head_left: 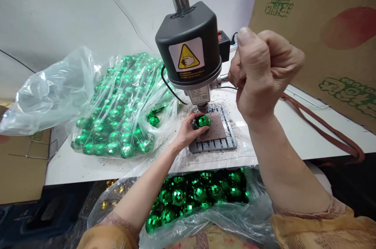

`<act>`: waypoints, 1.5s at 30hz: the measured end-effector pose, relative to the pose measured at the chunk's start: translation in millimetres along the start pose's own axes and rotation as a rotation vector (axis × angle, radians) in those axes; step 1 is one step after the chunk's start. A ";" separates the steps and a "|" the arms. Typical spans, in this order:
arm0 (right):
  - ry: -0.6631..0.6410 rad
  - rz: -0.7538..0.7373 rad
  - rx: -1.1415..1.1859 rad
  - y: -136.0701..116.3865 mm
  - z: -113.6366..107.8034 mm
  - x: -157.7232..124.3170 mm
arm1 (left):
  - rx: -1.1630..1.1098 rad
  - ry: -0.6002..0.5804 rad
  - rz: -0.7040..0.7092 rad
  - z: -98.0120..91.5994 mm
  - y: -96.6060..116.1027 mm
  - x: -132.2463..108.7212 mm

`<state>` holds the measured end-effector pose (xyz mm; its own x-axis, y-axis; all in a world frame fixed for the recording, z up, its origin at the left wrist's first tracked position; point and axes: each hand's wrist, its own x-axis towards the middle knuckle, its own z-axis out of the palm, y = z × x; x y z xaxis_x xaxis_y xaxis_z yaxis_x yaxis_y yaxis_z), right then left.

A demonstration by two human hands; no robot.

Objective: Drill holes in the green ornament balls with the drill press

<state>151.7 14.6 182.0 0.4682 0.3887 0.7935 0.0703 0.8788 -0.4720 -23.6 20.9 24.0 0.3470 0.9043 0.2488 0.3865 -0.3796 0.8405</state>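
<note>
My left hand (189, 128) pinches a shiny green faceted ball (203, 121) between thumb and fingers. The ball rests on a brown square board (216, 127) laid over the slotted metal base (229, 145) of a small drill press (188, 45). Just above the ball is the press's chuck (202, 107); whether they touch I cannot tell. On the right, my right hand (260, 69) is closed in a fist around the end of the press's feed lever (223, 79), whose grip is hidden by the fingers.
A clear plastic bag of green faceted balls (117, 104) lies left of the press. Another open bag of green balls (198, 192) sits below the table edge. Dark shavings dot the white table (96, 168). A cardboard box (317, 45) and a brown strap (326, 123) are at right.
</note>
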 end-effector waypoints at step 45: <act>0.075 -0.188 0.088 12.2 -19.6 -41.9 | -0.144 0.079 -0.028 29.0 -21.1 -17.2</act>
<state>150.1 3.6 135.5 0.5188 0.1971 0.8319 0.0871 0.9558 -0.2808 -12.9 7.7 -11.9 0.2675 0.9288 0.2563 0.2664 -0.3269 0.9067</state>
